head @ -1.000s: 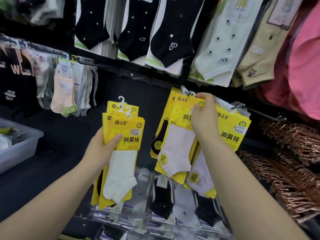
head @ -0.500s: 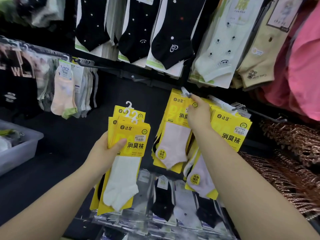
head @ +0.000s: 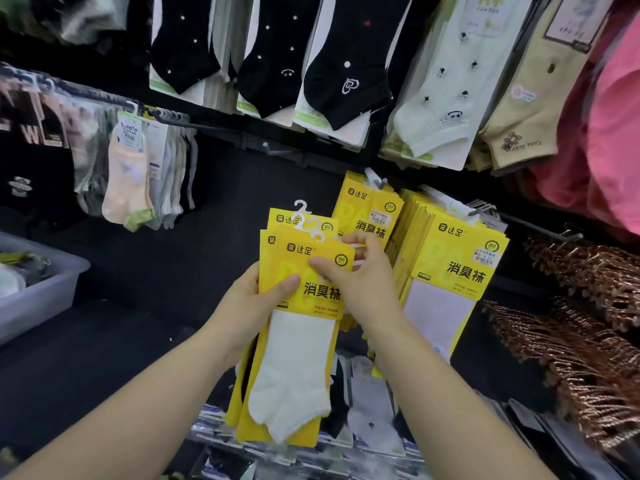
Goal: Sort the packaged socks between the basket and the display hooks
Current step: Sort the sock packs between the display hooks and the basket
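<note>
Yellow card packs of white socks (head: 294, 344) sit in the middle, wrapped by the left hand (head: 247, 304), thumb on front. The right hand (head: 362, 284) pinches the front one's top corner. Light and bendy, I think; hold the stiff card top.

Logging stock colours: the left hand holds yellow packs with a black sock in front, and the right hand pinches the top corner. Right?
No. The head view shows a white sock, not black, fronting the yellow packs in the left hand; the right hand pinches the top corner.
</note>
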